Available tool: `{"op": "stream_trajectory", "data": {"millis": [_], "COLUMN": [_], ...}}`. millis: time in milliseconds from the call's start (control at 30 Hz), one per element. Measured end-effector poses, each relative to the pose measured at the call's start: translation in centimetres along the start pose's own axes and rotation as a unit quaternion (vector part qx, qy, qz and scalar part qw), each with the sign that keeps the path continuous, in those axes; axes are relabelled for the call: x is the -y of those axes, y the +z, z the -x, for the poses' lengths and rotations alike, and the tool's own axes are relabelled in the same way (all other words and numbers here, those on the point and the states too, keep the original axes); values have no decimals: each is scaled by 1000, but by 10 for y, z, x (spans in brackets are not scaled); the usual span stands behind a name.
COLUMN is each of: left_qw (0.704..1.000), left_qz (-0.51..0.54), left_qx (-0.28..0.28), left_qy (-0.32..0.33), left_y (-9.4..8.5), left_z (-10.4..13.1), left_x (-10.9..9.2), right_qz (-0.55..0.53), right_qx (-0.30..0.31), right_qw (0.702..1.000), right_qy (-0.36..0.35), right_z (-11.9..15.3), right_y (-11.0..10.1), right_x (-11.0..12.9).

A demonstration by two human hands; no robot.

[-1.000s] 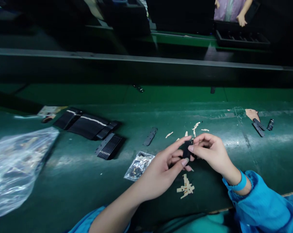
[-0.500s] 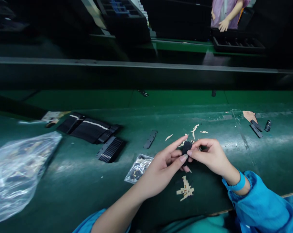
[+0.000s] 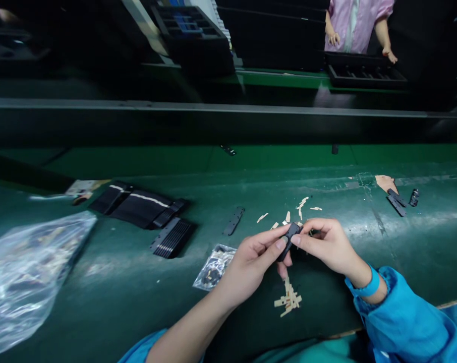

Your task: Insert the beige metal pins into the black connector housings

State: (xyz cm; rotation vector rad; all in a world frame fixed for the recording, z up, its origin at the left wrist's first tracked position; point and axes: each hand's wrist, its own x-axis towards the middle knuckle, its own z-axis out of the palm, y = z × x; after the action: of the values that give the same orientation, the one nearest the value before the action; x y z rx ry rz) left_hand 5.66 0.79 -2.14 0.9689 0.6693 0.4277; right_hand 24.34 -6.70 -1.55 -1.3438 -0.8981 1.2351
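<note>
Both hands meet over the green work surface (image 3: 111, 282) on one small black plastic part (image 3: 289, 238). My left hand (image 3: 253, 262) pinches its lower end between thumb and fingers. My right hand (image 3: 327, 244) grips its upper end with the fingertips. A small heap of tan paper strips (image 3: 288, 298) lies just below the hands, and more loose strips (image 3: 302, 204) are scattered just beyond them. A small clear bag of little parts (image 3: 214, 267) rests left of my left hand.
A flat black strip (image 3: 234, 221) and stacks of black strips (image 3: 171, 237) lie to the left, with a large clear plastic bag (image 3: 27, 272) at the far left. A few black parts (image 3: 397, 200) sit at the right. Across the belt a person in pink (image 3: 359, 25) stands behind a black tray (image 3: 364, 75).
My left index finger has curled down onto the black part, which now lies more slanted between both hands. The view has tilted slightly, and the person across has moved their hands.
</note>
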Motion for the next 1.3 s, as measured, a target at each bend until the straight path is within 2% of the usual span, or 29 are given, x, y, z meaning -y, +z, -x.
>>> {"op": "stream_trajectory", "data": {"millis": [100, 167, 233, 367, 433, 867, 1067, 1200, 1300], "left_qw": [998, 996, 994, 996, 997, 996, 995, 995, 996], "left_qz": [45, 74, 88, 75, 64, 39, 20, 36, 44], "left_qx": [26, 27, 20, 8, 8, 47, 68, 43, 12], "left_qy": [-27, -46, -54, -46, -47, -61, -73, -81, -79], "left_y": [4, 6, 8, 9, 8, 9, 4, 4, 7], "left_z": [0, 0, 0, 1, 2, 1, 2, 2, 1], "left_x": [-5, -8, -10, -11, -10, -14, -13, -13, -14], "right_qz": [-13, -20, -4, 20, 15, 29, 5, -17, 3], "right_qx": [22, 41, 32, -21, -27, -37, 1, -9, 19], "right_qw": [1000, 999, 999, 999, 998, 998, 1000, 999, 999], "right_qy": [-2, 7, 7, -38, -51, -46, -11, -27, -48], "right_z": [-2, -4, -4, -1, 0, -1, -4, -7, -6], "right_y": [-2, -5, -9, -13, -13, -9, -10, -10, -7], "right_x": [1, 4, 7, 13, 16, 20, 13, 5, 1]}}
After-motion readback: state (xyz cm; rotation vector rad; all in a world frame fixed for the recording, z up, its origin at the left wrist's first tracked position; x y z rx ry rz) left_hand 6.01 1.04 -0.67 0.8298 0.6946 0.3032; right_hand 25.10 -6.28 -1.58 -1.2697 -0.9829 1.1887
